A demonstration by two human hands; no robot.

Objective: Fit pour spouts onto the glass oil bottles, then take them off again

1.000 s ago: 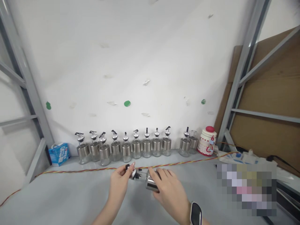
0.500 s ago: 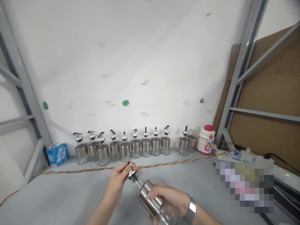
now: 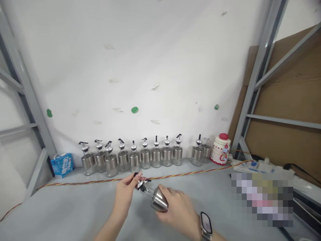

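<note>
Facing me, centre: white wall (image 3: 160, 57) bearing three green patches (image 3: 134, 109) | Lower left: blue printed carton (image 3: 62, 165) | Lower third, running across: twisted red-and-yellow cord (image 3: 165, 176) | Lower right: cream jar (image 3: 218, 154) with red lid (image 3: 223, 136) | Right: brown cardboard (image 3: 288, 70) behind grey metal frame (image 3: 265, 43)

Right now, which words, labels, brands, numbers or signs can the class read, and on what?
Blue carton: white lettering, perhaps "Vitasoy", too blurred to be sure.
Watch: nothing legible.
Held bottle: no text visible.
Pixelated patch: any writing is hidden.
</note>
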